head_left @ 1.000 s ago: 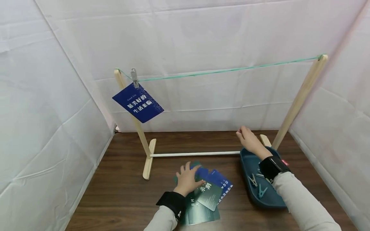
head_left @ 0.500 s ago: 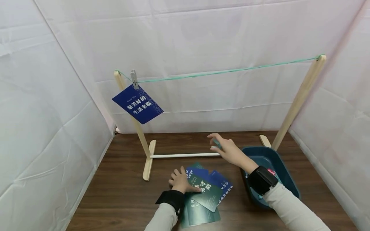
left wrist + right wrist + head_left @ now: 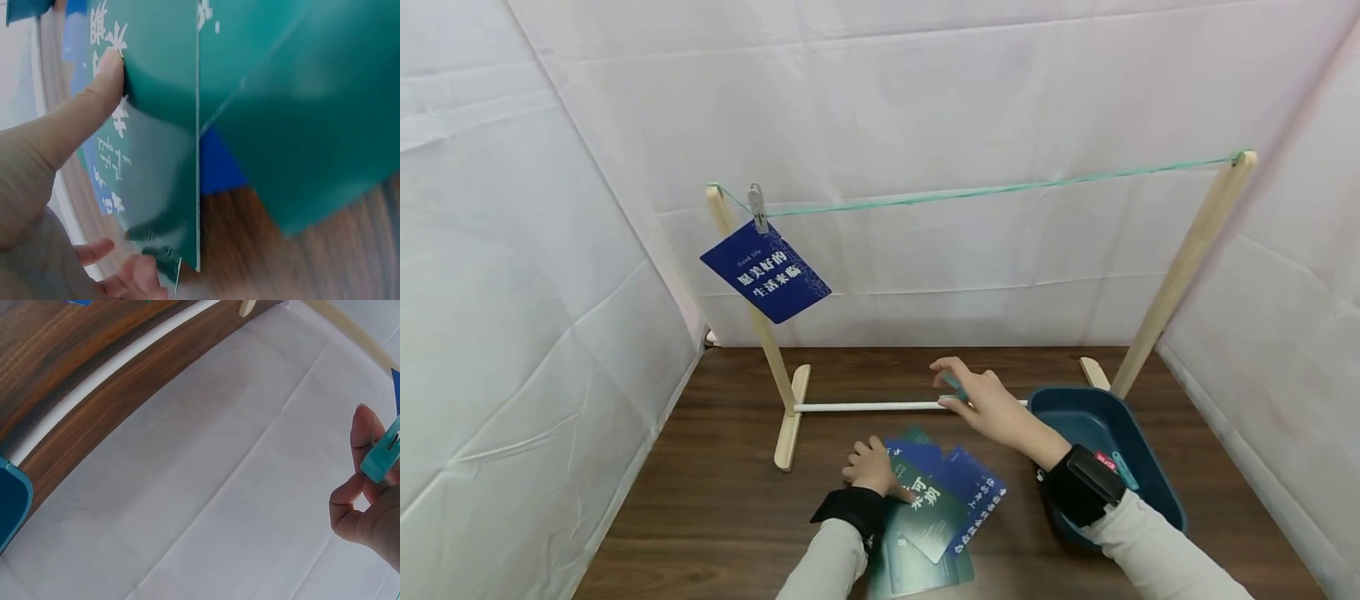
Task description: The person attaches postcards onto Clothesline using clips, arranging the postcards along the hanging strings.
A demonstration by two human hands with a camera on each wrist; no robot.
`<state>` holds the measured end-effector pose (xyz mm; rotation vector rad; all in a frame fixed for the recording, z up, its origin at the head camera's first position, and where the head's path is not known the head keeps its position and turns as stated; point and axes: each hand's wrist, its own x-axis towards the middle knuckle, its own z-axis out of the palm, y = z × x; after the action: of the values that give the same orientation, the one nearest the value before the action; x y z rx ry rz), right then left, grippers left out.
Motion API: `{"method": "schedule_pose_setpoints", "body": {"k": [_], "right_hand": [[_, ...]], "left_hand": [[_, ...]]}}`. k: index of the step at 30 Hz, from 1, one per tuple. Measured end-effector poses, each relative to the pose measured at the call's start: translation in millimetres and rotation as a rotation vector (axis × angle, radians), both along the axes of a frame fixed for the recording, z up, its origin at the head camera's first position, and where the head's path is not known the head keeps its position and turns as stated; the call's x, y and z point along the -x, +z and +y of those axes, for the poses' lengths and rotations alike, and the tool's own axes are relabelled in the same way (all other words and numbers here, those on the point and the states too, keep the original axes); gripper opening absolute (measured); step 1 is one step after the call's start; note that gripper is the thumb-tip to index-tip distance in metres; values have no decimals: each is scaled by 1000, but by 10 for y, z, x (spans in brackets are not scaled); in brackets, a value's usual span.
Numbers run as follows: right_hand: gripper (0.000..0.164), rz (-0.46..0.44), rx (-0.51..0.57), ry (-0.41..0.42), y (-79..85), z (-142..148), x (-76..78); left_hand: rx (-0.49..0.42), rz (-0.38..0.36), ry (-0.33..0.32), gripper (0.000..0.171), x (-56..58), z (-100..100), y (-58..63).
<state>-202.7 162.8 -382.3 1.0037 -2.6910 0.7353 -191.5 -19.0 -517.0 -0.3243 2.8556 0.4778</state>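
My left hand (image 3: 874, 471) is at the pile of cards on the table. Its thumb lies on the printed face of a dark green card (image 3: 156, 150), its fingers bent near the card's edge, and that card tilts off the pile. Blue cards (image 3: 976, 487) and lighter green cards (image 3: 917, 567) spread out around it. To the right, above the table, my right hand (image 3: 1000, 410) pinches a teal clothespin (image 3: 380, 455) between thumb and fingers. A blue card (image 3: 767, 275) hangs from the green string (image 3: 1000, 191) at the left under a grey clothespin (image 3: 758, 210).
The string runs between two wooden posts (image 3: 1187, 267), joined low down by a white rod (image 3: 865, 407). A dark teal bin (image 3: 1075, 400) under my right forearm holds at least one teal clothespin (image 3: 1125, 472). White cloth walls (image 3: 910, 108) enclose the table.
From over the bin, my right hand has moved left with the teal clothespin. My left hand has shifted slightly on the pile, and the dark green card now tilts up.
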Motion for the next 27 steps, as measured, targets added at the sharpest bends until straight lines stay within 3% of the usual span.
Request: {"method": "schedule_pose_setpoints", "body": {"k": [5, 9, 11, 14, 19, 22, 27], "right_hand": [[44, -7, 4, -4, 45, 24, -39], [45, -6, 8, 6, 24, 19, -26], [45, 4, 6, 15, -11, 15, -23], [41, 4, 14, 32, -47, 9, -26], [28, -33, 26, 9, -58, 16, -48], [30, -66, 36, -40, -56, 26, -54], [35, -116, 85, -72, -81, 43, -48]], "left_hand": [[-58, 0, -37, 91, 51, -137, 59], [-58, 11, -103, 79, 159, -261, 17], [-32, 68, -137, 75, 198, -315, -49], [-64, 134, -157, 69, 217, -365, -55], [-193, 201, -197, 63, 183, -430, 134], [-261, 211, -293, 65, 190, -486, 258], [-476, 184, -440, 70, 247, -569, 421]]}}
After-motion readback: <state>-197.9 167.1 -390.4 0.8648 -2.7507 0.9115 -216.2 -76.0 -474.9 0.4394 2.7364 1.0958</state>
